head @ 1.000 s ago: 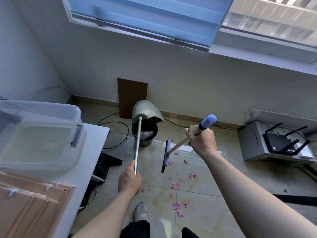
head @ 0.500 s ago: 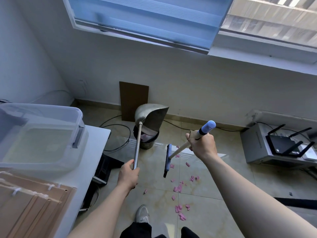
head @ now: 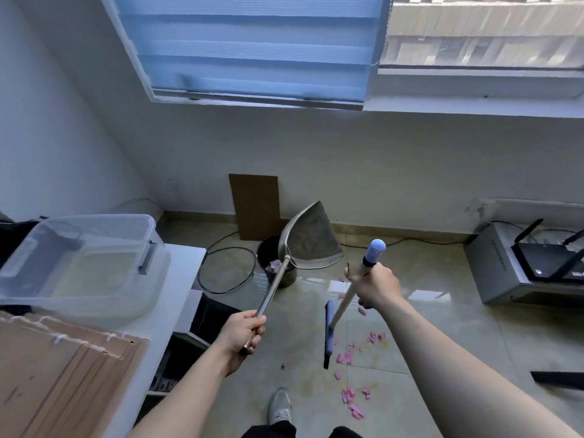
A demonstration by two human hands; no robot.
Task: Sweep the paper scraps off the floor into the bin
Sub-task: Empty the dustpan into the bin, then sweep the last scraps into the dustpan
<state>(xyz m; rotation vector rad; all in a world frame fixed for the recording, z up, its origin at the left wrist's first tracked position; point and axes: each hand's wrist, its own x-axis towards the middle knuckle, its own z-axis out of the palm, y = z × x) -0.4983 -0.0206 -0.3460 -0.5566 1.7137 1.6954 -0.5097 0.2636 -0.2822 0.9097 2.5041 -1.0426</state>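
At the far left a clear storage box [head: 79, 267] is seen on the tabletop [head: 177, 279], with flat cardboard [head: 63, 374] beside it. The left hand [head: 241, 335] is clenched around the metal handle of the dustpan [head: 311, 245], which is held raised and tilted beside and above the bin [head: 267, 259]. Pink scraps are seen inside the bin, so one load is judged to be emptied. The right hand [head: 376, 287] is closed around the handle of the broom [head: 328, 333], whose head is held just above the floor [head: 442, 343]. Many paper scraps [head: 347, 355] are left scattered on the floor near the broom head and towards the shoe [head: 279, 404]. The task is judged partly done: further sweeping and at least one more tip into the bin are needed.
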